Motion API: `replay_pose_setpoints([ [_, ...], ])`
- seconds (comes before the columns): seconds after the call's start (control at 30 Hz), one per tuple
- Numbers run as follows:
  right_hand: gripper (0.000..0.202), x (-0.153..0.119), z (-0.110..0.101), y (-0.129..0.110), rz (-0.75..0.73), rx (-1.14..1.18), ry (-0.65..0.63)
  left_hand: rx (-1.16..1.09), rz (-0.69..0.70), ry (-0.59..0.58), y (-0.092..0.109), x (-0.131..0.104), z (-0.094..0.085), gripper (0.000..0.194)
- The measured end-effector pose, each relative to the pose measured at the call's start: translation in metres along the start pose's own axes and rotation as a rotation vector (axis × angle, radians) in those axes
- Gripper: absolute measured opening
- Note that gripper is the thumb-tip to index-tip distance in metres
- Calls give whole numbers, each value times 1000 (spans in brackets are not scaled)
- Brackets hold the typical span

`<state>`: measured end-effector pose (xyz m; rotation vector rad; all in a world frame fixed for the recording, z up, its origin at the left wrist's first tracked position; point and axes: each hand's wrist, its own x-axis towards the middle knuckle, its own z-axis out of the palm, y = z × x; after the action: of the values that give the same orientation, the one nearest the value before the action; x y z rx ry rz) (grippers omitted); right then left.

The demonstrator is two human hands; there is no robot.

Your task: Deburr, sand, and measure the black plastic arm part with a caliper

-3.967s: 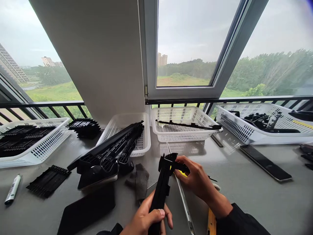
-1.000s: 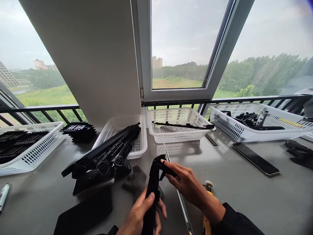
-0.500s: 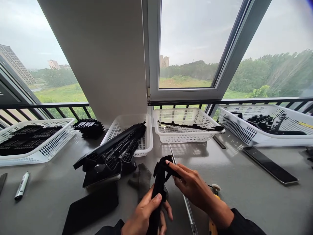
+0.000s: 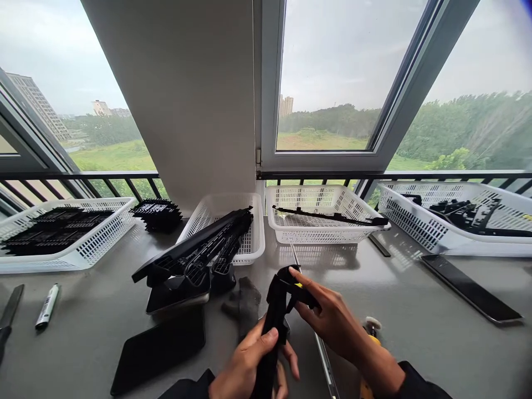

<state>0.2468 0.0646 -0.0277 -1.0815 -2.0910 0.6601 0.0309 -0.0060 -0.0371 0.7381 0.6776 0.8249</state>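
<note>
My left hand (image 4: 257, 352) is wrapped around the lower length of a long black plastic part (image 4: 276, 305), which stands tilted upright in front of me. At its curved upper end, my right hand (image 4: 328, 310) pinches the part, index finger on top and thumb below. A small yellow spot shows beside the right fingers; what it belongs to I cannot tell. Behind the part lies a dark grey glove or cloth (image 4: 245, 302). A thin metal strip (image 4: 324, 360) runs along the table beneath my right hand.
White baskets (image 4: 328, 235) line the back, several holding black plastic parts. Long black pieces (image 4: 199, 249) overhang one basket. Flat black panels (image 4: 160, 349) (image 4: 471, 288), a marker (image 4: 47, 306), a knife-like tool (image 4: 10, 316) and a yellow tool (image 4: 368, 382) lie about the grey table (image 4: 83, 354).
The view has shifted slightly left, so everything sits a little further right. Both hands keep their hold on the black part; a yellow spot now shows by the right fingers.
</note>
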Motion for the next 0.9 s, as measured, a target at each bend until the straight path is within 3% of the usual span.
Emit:
replay_pose_setpoints([
  [0.13,78,1,0,-3,44,32,-60,71,-42,-48,-15,1,-12,82],
  [0.23,74,3,0,-5,60,59,-92,147,-79,-80,-20,0,-15,91],
  [0.33,64,4,-2,-4,80,65,-41,254,-81,-68,-4,-6,-5,90],
  [0.4,61,4,-3,-2,84,50,17,392,-39,-13,14,-12,5,79],
  [0.47,60,3,-4,1,81,35,77,594,56,82,33,-19,11,61],
  [0.57,60,2,-5,5,72,27,138,928,284,312,51,-27,9,41],
  [0.7,61,1,-5,6,82,6,165,1410,501,623,63,-33,-10,47],
  [0.8,65,1,-4,6,105,-2,138,1575,402,781,74,-36,-26,54],
  [0.9,66,2,-4,5,126,0,110,1629,247,799,86,-39,-36,58],
])
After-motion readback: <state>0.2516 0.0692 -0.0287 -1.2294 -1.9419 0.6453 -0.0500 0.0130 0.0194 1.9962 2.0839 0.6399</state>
